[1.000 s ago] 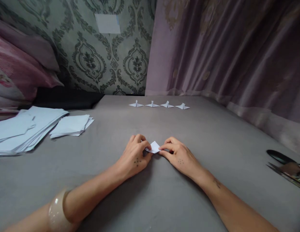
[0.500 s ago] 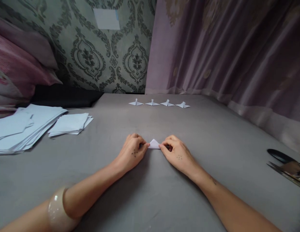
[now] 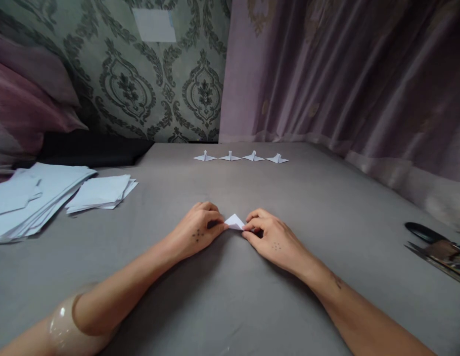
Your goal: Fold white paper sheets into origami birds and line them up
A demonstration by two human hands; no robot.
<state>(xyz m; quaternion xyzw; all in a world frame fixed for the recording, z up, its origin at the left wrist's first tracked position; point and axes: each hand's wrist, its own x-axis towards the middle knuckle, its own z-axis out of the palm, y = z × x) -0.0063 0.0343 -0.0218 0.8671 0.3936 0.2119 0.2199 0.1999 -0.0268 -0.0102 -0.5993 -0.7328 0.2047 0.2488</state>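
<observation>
White folded paper (image 3: 234, 222) sits pinched between left hand (image 3: 198, 231) and right hand (image 3: 270, 237); four paper birds (image 3: 240, 157) finished, paper stacks (image 3: 48, 193) remain.

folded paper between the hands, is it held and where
Yes: the left hand pinches the folded paper at its left corner, the right hand at its right corner.

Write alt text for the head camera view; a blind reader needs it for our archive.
Left hand and right hand pinch a small folded white paper between them on a grey cloth surface. Four finished folded paper figures stand in a row farther back, with stacks of white paper sheets at the left and scissors at the right edge.
</observation>
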